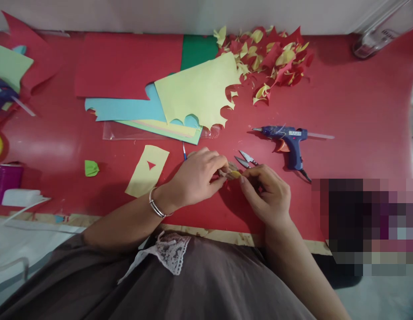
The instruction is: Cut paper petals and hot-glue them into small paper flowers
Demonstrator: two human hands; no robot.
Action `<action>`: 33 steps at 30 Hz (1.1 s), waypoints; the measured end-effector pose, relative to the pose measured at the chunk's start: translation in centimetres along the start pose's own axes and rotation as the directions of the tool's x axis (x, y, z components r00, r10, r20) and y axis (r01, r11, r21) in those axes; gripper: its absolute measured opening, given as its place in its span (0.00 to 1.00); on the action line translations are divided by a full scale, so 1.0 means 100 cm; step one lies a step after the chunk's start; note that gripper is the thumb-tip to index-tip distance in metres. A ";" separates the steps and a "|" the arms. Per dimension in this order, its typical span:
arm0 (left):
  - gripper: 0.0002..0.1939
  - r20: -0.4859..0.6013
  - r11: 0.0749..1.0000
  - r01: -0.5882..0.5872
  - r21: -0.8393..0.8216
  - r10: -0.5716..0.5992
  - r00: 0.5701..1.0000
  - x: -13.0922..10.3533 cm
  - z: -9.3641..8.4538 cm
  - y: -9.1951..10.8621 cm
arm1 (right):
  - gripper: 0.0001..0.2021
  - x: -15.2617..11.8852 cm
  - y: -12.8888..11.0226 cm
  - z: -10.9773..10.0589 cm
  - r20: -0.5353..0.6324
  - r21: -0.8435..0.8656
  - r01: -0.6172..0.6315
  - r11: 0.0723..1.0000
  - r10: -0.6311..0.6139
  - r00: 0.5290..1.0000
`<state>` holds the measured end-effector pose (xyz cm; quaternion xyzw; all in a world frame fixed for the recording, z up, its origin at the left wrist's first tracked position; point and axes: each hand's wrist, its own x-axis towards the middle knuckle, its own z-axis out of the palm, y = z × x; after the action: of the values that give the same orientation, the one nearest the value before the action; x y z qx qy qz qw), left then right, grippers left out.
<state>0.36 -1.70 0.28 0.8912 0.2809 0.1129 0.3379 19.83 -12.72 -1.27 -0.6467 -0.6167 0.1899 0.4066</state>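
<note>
My left hand (203,171), with a silver bangle at its wrist, is closed in a pinch on a small tan and whitish piece whose kind I cannot make out. From there a small yellow paper piece (236,174) reaches across to my right hand (268,191). The right thumb and forefinger pinch its end. Just beyond the right fingers lie scissors (247,158), blades showing and handles hidden under the hand. Left of my left hand rests a pale yellow paper strip (144,175) with a red scrap (151,165) on it.
A blue glue gun (289,138) lies to the right, its cord running toward me. Cut red and yellow paper pieces (269,58) form a heap behind. Paper sheets (193,95) overlap at the back. A green paper piece (91,168) and another glue gun (5,95) are leftward.
</note>
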 end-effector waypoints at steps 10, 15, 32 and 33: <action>0.13 0.067 0.999 -0.005 0.039 0.002 0.998 -0.003 -0.002 0.003 | 0.06 0.001 -0.002 0.000 -0.031 -0.008 -0.007 1.000 0.007 0.999; 0.08 0.032 0.999 -0.041 -0.008 0.041 0.999 -0.001 0.002 0.000 | 0.06 -0.002 -0.002 -0.001 -0.070 0.011 -0.025 1.000 0.026 0.997; 0.07 0.001 0.653 0.232 -0.721 -0.334 0.942 0.002 0.004 0.003 | 0.05 -0.007 -0.005 0.001 -0.170 0.075 -0.037 0.996 0.049 0.984; 0.07 0.004 0.629 0.231 -0.743 -0.340 0.940 0.003 0.005 0.003 | 0.05 -0.006 -0.006 0.001 -0.161 0.079 -0.022 0.997 0.035 0.986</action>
<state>0.90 -1.97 0.13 0.6142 0.3719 0.2215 0.6598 19.29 -13.28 -1.03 -0.6527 -0.5646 0.1661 0.4770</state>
